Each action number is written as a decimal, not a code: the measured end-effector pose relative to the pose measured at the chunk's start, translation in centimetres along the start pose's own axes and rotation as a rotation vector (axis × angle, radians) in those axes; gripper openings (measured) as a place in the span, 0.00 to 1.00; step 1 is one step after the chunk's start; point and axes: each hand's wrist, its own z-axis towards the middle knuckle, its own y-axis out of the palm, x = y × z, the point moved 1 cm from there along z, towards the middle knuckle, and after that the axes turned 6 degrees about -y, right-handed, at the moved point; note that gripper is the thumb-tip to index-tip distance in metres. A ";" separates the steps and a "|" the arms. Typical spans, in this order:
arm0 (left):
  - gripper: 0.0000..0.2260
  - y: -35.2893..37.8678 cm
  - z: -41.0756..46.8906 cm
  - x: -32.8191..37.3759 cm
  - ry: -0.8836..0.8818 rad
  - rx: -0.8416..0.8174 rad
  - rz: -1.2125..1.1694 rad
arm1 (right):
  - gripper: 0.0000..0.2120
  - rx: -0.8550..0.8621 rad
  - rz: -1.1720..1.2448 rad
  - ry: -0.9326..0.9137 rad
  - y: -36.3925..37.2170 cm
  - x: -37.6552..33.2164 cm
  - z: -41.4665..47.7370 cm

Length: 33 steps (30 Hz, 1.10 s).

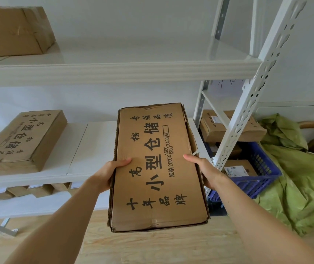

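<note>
A long flat cardboard box (158, 168) with black printed characters is held in the air in front of a white shelf rack. My left hand (110, 172) grips its left edge, thumb on top and fingers underneath. My right hand (203, 168) grips the right edge the same way. The box's far end reaches over the front of the middle shelf (87, 149); its near end hangs over the wooden floor.
A matching printed box (23, 141) lies on the middle shelf at left. Another cardboard box (15, 31) sits on the upper shelf (133, 61). Small boxes line the lower shelf. Right of the rack's post (247, 103) stand a blue crate (257, 168) with parcels and green sacks (295, 178).
</note>
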 end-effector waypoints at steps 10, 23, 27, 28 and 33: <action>0.17 -1.8 0.2 -1.9 -0.006 0.005 -0.123 | 0.26 -0.067 0.096 -0.026 1.3 0.1 -0.1; 0.19 -7.6 0.6 -6.7 -0.105 0.091 -0.202 | 0.10 -0.145 -0.032 0.093 6.5 0.5 -0.1; 0.36 -8.4 1.3 -7.6 -0.141 0.109 -0.160 | 0.33 -0.168 -0.048 0.041 7.6 0.7 1.5; 0.43 -8.9 1.5 -7.8 -0.154 0.113 -0.155 | 0.34 -0.166 -0.060 0.038 7.9 0.7 1.7; 0.51 -10.8 3.0 -8.7 -0.167 0.150 -0.152 | 0.33 -0.153 -0.085 0.067 8.5 0.9 2.1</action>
